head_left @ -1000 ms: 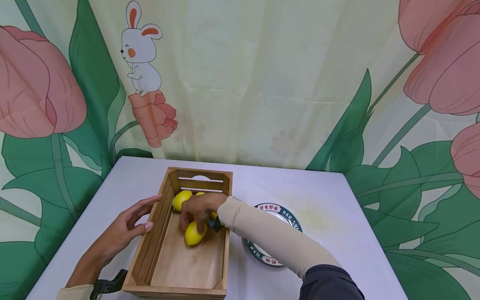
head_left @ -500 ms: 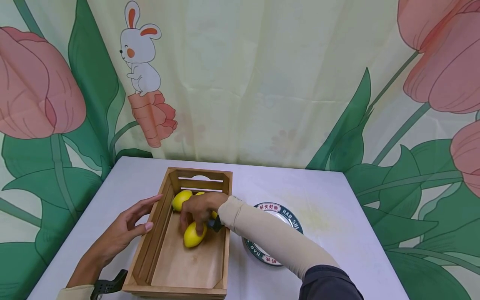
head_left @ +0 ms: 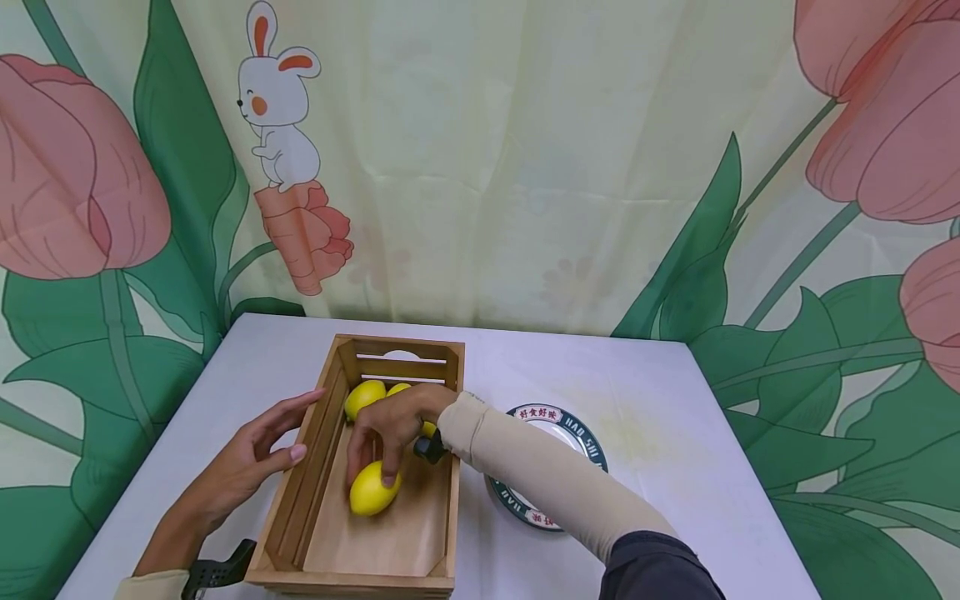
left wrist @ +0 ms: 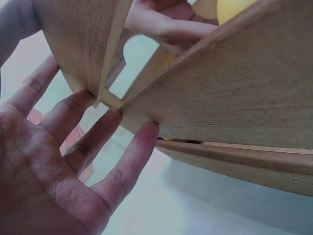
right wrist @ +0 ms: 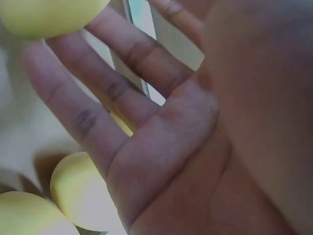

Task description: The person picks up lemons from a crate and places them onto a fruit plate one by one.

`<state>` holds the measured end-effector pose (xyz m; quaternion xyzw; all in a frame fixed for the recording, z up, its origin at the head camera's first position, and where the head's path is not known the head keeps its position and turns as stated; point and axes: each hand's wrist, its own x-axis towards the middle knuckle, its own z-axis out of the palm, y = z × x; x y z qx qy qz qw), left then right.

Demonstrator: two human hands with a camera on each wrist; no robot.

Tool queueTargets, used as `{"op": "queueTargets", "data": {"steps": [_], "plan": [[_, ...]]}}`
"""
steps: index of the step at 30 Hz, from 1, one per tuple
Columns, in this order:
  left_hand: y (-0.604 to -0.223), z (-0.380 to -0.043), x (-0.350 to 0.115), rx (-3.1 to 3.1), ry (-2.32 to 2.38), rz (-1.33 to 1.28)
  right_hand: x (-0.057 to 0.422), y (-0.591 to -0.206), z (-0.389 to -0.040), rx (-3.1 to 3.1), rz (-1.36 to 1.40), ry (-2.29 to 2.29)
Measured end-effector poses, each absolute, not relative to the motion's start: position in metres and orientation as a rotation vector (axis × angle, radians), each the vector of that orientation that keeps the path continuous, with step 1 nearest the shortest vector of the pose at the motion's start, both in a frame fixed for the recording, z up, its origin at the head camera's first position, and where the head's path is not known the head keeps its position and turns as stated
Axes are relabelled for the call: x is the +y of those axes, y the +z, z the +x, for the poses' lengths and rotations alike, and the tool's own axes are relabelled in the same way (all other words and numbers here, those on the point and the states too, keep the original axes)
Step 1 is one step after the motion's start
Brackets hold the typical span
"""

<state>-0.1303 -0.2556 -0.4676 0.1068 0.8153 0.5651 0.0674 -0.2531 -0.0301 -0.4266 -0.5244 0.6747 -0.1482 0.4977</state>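
A lemon is pinched between the thumb and fingers of my right hand, low inside a slatted wooden crate. In the right wrist view that lemon sits at the fingertips, with the palm bare behind it. My left hand stands at the crate's left side. The left wrist view shows its fingers straight, their tips against the wooden slats. Several other lemons lie at the crate's far end, such as a lemon in the far left corner; the right hand partly covers the rest.
A round plate with a dark green lettered rim lies right of the crate, partly under the right forearm. The white table ends at a curtain printed with tulips and a rabbit.
My right hand has drawn the lemon toward the near left part of the crate, away from the others. The left hand stays where it was.
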Motion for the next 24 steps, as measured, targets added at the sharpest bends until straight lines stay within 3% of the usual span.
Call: {"op": "queueTargets", "data": {"steps": [24], "plan": [[-0.468,-0.130,-0.255,2.449,1.712,0.331,-0.032,-0.406,-0.245,1.418,-1.278,-0.656]]}}
